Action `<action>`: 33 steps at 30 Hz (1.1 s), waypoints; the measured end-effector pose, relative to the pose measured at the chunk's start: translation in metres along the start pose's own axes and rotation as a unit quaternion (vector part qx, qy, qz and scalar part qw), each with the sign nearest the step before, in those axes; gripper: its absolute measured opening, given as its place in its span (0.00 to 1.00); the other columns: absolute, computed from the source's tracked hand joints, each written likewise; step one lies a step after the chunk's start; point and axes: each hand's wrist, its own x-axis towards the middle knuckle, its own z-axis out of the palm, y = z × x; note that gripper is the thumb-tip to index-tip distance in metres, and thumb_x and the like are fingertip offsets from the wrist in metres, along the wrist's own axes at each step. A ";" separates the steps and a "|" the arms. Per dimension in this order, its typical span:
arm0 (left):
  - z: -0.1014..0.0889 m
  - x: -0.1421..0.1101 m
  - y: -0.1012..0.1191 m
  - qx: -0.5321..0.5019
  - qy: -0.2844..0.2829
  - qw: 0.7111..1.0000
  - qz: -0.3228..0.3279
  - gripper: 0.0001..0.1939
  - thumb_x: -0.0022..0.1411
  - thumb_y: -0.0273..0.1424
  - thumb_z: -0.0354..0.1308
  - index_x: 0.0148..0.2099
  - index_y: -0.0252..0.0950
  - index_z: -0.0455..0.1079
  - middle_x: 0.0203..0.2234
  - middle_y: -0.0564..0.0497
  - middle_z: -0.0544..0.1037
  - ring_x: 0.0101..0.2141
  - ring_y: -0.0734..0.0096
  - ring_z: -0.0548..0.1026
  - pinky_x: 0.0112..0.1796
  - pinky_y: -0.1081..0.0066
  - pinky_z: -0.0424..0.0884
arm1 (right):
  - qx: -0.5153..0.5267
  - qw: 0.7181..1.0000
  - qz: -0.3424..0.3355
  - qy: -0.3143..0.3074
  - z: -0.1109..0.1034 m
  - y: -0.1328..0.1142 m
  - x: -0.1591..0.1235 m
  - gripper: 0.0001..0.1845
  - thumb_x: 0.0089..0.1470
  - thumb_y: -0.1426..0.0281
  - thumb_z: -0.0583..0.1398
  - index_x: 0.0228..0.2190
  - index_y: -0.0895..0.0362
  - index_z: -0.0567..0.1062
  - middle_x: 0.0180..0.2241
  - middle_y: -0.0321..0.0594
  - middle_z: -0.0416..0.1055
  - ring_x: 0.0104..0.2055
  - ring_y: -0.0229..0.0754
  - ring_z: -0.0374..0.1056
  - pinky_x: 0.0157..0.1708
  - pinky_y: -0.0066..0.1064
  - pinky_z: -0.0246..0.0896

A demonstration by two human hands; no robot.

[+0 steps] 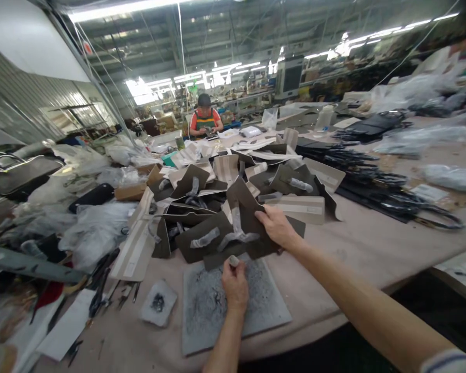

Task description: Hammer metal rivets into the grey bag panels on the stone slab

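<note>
Fingers of my right hand (pixel 278 226) grip the edge of a dark grey-brown panel (pixel 250 210) that has clear plastic-wrapped strips on its face. The panel stands tilted at the front of a heap. Below it my left hand (pixel 235 290) is closed, with a small pale block (pixel 233 261) pinched between thumb and fingers; its kind cannot be made out. That hand is over a grey, black-stained slab (pixel 270 305). To the left of the slab lies a small pale pad (pixel 159 303) with a black smear in the middle.
A heap of similar panels, some with pale backs (pixel 302 207), spreads behind my hands. Black strapped pieces (pixel 357 171) lie stacked on the right. Plastic bags (pixel 97 233) and hand tools crowd the left. A person (pixel 205 119) works across the table.
</note>
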 end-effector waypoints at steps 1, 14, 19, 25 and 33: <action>-0.001 -0.001 0.002 -0.015 0.015 1.000 -0.002 0.17 0.56 0.44 0.63 0.40 0.36 0.72 0.30 0.47 0.82 0.34 0.62 0.80 0.39 0.64 0.76 | 0.071 0.997 0.029 -0.009 -0.002 0.003 -0.022 0.20 0.65 0.58 0.47 0.42 0.57 0.73 0.36 0.43 0.77 0.38 0.45 0.71 0.39 0.34 0.64; -0.008 -0.014 0.013 -0.159 0.039 0.986 -0.041 0.19 0.55 0.42 0.69 0.42 0.35 0.70 0.33 0.50 0.81 0.34 0.68 0.81 0.45 0.63 0.79 | 0.197 0.935 0.290 -0.047 0.052 0.076 -0.197 0.18 0.54 0.51 0.57 0.32 0.53 0.71 0.29 0.40 0.75 0.34 0.49 0.71 0.33 0.37 0.64; -0.007 -0.010 0.021 -0.140 -0.035 0.988 -0.045 0.18 0.56 0.39 0.68 0.44 0.34 0.71 0.35 0.48 0.82 0.36 0.67 0.82 0.46 0.64 0.79 | 0.032 0.952 0.290 -0.095 0.046 0.077 -0.188 0.15 0.55 0.53 0.54 0.27 0.51 0.65 0.26 0.38 0.68 0.32 0.46 0.66 0.33 0.36 0.54; 0.012 -0.002 0.030 -0.125 -0.121 0.984 -0.047 0.18 0.57 0.37 0.67 0.47 0.35 0.70 0.37 0.47 0.83 0.37 0.65 0.83 0.47 0.63 0.78 | -0.007 0.947 0.285 -0.147 0.048 0.072 -0.186 0.17 0.59 0.55 0.54 0.26 0.52 0.64 0.26 0.39 0.68 0.32 0.43 0.63 0.34 0.34 0.50; 0.021 -0.002 0.019 -0.077 -0.174 0.981 -0.032 0.10 0.60 0.35 0.65 0.42 0.36 0.72 0.37 0.49 0.83 0.39 0.65 0.82 0.47 0.64 0.76 | 0.051 0.940 0.248 -0.231 0.044 0.082 -0.176 0.16 0.64 0.60 0.53 0.27 0.54 0.64 0.27 0.38 0.68 0.30 0.39 0.62 0.32 0.32 0.49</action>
